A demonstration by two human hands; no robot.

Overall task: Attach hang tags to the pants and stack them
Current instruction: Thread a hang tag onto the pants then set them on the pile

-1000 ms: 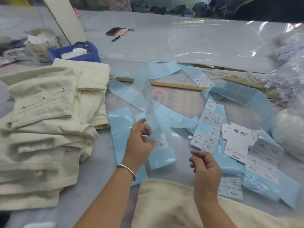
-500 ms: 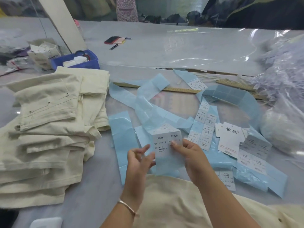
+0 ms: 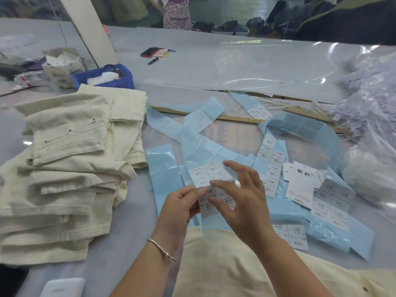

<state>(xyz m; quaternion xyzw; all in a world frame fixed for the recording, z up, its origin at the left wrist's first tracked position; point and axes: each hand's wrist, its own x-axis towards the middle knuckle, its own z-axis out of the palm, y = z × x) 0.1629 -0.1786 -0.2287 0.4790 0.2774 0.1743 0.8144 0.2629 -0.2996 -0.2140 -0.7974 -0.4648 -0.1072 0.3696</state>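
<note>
My left hand pinches the edge of a blue backing strip carrying white size stickers, held up over the table. My right hand touches the same strip with thumb and forefinger at a sticker's edge, other fingers spread. A cream pair of pants lies in front of me under my forearms. On the left stands a stack of folded cream pants. A white hang tag with black characters lies to the right among more sticker strips.
Loose blue backing strips cover the table's middle. A wooden ruler lies behind them. A blue bin sits at the back left, clear plastic bags on the right, snips farther back, a white device at the near edge.
Both hands came together on the sticker strip. The strip, first dangling from my left hand, now sits between both hands, and my right hand's fingers have spread open at a sticker.
</note>
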